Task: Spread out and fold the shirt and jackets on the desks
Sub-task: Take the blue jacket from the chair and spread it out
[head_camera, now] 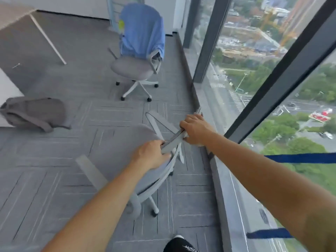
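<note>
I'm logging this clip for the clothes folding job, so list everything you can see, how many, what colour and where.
near chair: 1, grey and white, by the window, under both hands
far chair: 1, grey and white, further along the window
blue garment: 1, blue, draped over the far chair's back
grey garment: 1, grey, hanging over the left desk's edge
left desk: 1, white, left edge
far desk: 1, pale top, white leg, top left
carpet: 1, grey, floor
window: 1, dark frame, right side
straps: 2, blue, far right
shoe: 1, black, bottom edge
left hand: 1, grips the near chair's backrest top
right hand: 1, grips the same backrest top
</note>
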{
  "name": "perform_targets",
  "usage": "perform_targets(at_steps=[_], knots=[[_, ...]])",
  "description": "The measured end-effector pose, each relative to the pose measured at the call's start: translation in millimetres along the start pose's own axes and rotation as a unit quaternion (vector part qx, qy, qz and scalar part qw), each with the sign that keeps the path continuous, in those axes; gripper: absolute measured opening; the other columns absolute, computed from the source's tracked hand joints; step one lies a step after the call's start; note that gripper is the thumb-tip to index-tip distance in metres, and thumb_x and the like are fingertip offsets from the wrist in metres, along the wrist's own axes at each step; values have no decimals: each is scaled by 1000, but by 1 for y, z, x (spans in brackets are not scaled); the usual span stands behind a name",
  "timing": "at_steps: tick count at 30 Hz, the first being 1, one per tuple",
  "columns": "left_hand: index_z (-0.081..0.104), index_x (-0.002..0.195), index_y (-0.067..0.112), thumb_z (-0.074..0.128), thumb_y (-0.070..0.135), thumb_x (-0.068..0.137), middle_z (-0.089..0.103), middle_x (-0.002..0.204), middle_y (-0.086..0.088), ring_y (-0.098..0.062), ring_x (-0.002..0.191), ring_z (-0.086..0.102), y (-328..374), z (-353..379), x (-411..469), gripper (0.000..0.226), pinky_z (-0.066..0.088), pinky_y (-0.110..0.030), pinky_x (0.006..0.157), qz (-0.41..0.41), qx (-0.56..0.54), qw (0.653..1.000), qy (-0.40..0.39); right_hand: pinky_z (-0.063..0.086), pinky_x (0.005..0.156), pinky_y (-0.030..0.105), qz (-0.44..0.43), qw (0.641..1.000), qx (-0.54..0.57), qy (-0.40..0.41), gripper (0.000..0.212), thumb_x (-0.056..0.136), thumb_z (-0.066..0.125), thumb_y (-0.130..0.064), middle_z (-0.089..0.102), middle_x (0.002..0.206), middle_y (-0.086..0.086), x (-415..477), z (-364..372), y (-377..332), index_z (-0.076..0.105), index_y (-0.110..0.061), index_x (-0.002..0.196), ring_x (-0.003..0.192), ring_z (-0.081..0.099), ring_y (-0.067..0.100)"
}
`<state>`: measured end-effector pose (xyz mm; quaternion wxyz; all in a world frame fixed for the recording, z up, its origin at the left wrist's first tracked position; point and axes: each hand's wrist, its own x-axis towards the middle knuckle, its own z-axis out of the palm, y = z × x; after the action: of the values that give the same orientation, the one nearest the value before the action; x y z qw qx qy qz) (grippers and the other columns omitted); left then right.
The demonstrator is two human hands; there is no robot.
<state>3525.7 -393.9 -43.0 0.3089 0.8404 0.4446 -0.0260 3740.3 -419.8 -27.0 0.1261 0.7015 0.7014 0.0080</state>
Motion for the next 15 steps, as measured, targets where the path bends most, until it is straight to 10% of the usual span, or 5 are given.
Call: perform_targets(at_steps=[5,15], knots=[[59,128,34,64,47,91,67,119,5,-22,107,62,11,7,-9,39,49,-30,85,-42,-17,999,2,39,96,34,-81,996,-38,5,29,84,69,-41,68,101,-1,15,0,20,66,-21,104,100,63,23],[55,139,26,70,48,86,64,130,3,-22,113,60,-8,19,-101,59,43,-27,82,-121,95,985,-80,44,96,37,-171,981,-92,-4,40,88,64,-58,68,96,-3,-68,7,-32,66,-21,104,94,64,22]])
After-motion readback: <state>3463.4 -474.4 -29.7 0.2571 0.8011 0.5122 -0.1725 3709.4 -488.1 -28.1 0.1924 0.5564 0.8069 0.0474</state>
